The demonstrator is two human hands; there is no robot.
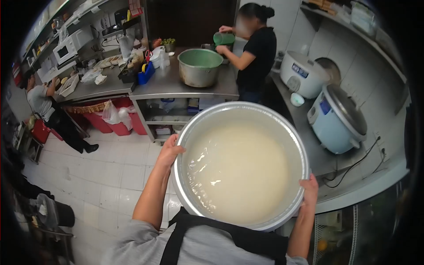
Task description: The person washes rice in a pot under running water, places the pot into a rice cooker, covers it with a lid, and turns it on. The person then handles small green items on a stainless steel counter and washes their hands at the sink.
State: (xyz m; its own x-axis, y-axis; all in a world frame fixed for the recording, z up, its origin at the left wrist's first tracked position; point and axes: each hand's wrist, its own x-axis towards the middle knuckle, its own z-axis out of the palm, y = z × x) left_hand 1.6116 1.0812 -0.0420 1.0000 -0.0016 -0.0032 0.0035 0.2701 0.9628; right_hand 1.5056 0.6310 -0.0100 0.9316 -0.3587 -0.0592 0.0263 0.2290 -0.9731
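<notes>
A large round metal pot [240, 172] is held up in front of my apron, its inside filled with cloudy, whitish liquid; what lies beneath the surface is hard to make out. My left hand [169, 151] grips the rim at the pot's left side, thumb over the edge. On the opposite side, my right hand [309, 189] holds the rim, its fingers mostly behind the wall. Beyond the pot, a co-worker in a black shirt [260, 51] holds a green container [224, 39] near a big metal pot with a green inside [200, 73].
Two large rice cookers, one white [302, 73] and one light blue [336, 119], stand on the right counter [309, 141]. A steel counter [148, 90] runs across the back. Another person [44, 99] stands at the far left. A bin [65, 214] is at the lower left.
</notes>
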